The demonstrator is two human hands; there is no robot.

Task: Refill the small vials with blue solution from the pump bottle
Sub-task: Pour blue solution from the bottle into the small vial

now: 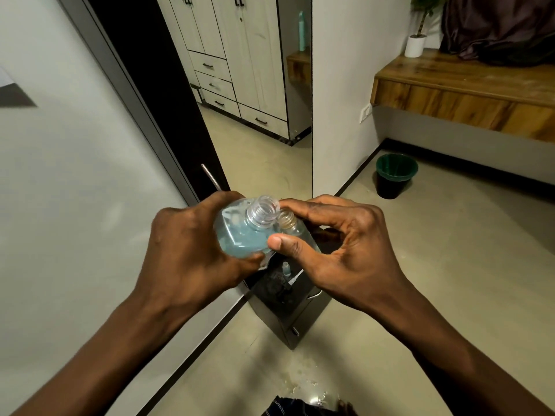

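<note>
Here we stand over a pale, smooth floor (420,265), looking down at both hands held close together above a small black worktop (288,313) with metal handles on its front. Our left hand (186,244) grips the pump bottle (240,235) around its body. The bottle is tilted, its threaded neck is bare and open, and the blue solution pools in its lower part. Our right hand (339,244) pinches a small clear vial (295,225) between thumb and fingers, the vial's neck just beside the bottle's neck. We cannot tell how full the vial is. On the worktop below lies a small nozzle-like piece (286,269), too dim to name.

A white wall (75,175) runs along our left and meets a dark door (150,70) with a metal handle. Beyond it shows a pale wardrobe (240,55) with drawers. To the right, a green-rimmed bin (395,175) sits on the floor near the wall corner, beneath a wooden shelf (465,85) that carries a white plant pot (415,45) and a dark cloth (495,28). A wet patch (303,382) glistens on the floor near our feet.
</note>
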